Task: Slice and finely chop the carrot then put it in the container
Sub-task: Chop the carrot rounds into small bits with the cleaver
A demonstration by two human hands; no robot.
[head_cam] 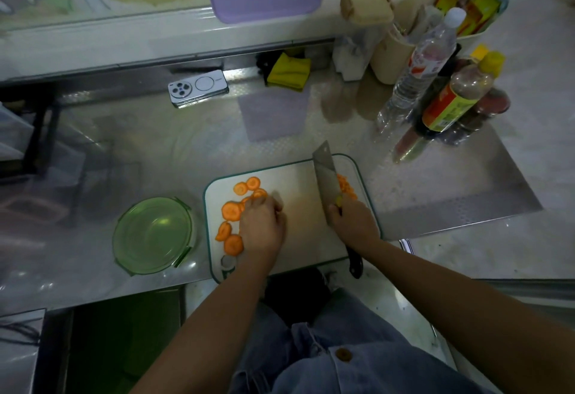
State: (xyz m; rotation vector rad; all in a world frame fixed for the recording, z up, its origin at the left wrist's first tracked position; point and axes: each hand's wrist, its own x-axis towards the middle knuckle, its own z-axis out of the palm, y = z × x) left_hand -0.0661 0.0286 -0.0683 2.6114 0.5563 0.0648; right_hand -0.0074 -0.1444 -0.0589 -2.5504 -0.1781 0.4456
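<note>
The green container (152,235) sits at my far left, just beside the cutting board (298,188). Round carrot slices (231,210) lie on the board's left part. My left hand (261,228) is palm-down over them with fingers bent; I cannot tell whether it pinches any. My right hand (353,222) grips the cleaver (325,175), and chopped carrot bits (347,188) lie right of its blade.

dim, reflective steel counter (155,144) below a white-framed window ledge (124,31)
</note>
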